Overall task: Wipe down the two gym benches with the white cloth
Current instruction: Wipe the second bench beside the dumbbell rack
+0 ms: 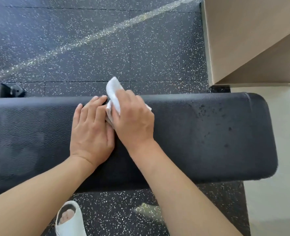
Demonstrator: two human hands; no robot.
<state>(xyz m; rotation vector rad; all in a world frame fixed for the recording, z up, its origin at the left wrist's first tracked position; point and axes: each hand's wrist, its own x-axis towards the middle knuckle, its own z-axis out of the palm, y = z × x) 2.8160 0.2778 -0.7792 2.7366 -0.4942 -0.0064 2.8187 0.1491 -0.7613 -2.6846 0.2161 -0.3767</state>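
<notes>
A black padded gym bench runs across the view from the left edge to a rounded end at the right. My right hand grips a small white cloth and holds it against the bench's far edge, with part of the cloth sticking up past my fingers. My left hand lies flat on the pad just left of the cloth, fingers straight and touching it. Small dark specks dot the pad near its right end. Only one bench is in view.
Dark speckled rubber floor surrounds the bench. A beige wall or box corner rises at the upper right, with pale flooring beside it. A black bench foot shows at the left. My white sandal stands below the bench.
</notes>
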